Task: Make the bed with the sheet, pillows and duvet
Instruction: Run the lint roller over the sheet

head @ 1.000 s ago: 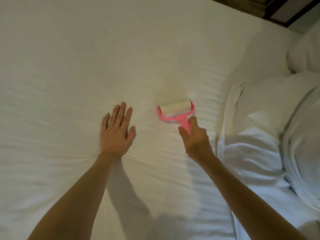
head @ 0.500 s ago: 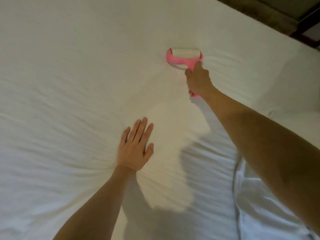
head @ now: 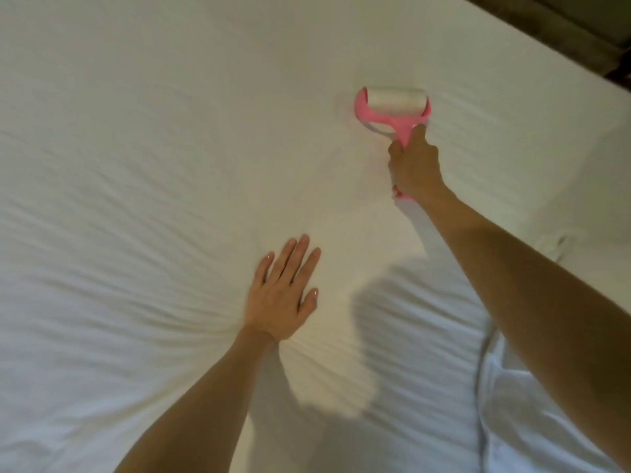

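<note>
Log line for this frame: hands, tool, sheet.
step: lint-rolling | left hand: flat, pressing sheet | right hand: grips lint roller handle, arm outstretched | roller: on sheet | bunched bedding: lower right

Your arms are bare from the frame edge to the fingers. Your left forearm (head: 205, 397), at about 7 o'clock in the view, is slim and smooth and narrows to the wrist. On your left hand (head: 278, 302) the nails are short and rounded, with a pale gloss that catches the light, plainest on the thumb at the hand's 3 o'clock side and on the little finger at its 10 o'clock. Your right forearm (head: 532, 288), at 4 o'clock, looks broader near the lens and is partly in shade. Your right hand (head: 415, 165) shows its back and knuckles; its nails are hidden.
</note>
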A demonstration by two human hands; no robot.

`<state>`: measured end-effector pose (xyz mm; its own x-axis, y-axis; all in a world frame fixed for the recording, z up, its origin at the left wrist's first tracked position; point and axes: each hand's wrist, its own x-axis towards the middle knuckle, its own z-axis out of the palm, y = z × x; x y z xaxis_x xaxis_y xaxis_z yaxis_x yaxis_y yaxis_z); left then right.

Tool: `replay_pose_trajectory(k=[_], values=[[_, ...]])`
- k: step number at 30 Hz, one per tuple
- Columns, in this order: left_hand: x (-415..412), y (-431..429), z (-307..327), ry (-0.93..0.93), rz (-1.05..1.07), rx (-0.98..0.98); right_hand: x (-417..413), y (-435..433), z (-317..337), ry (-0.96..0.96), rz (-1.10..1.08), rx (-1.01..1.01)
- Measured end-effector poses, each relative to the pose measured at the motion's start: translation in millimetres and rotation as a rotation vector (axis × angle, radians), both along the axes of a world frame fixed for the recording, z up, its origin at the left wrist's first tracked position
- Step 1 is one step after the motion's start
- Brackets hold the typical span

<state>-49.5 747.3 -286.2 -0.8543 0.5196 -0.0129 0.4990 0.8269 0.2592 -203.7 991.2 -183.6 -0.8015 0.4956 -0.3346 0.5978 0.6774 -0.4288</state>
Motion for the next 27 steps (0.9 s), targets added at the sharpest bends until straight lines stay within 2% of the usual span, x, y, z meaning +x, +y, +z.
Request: replay_pose_trajectory(k=[5,10,20,25,27], values=[[2.0,0.4,3.1,-0.009,0.010,-0.001,84.5,-8.8,-1.6,-0.008,0.004,-0.022],[2.8,2.6,5.3,-0.008,0.013,-0.023,164.8,-14.6,-2.0,-0.070,0.030,0.039],[4.9,5.6,18.4,0.000,0.018,-0.061,286.6,-27.3,-2.5,0.098,0.055,0.112],[11.8,11.3,42.7,0.008,0.005,-0.056,324.5,-22.0,26.2,0.094,-0.001,0.098],[7.0,22.9,49.7,-0.002,-0.046,-0.048,326.7,-8.7,33.9,0.035,-0.106,0.031]])
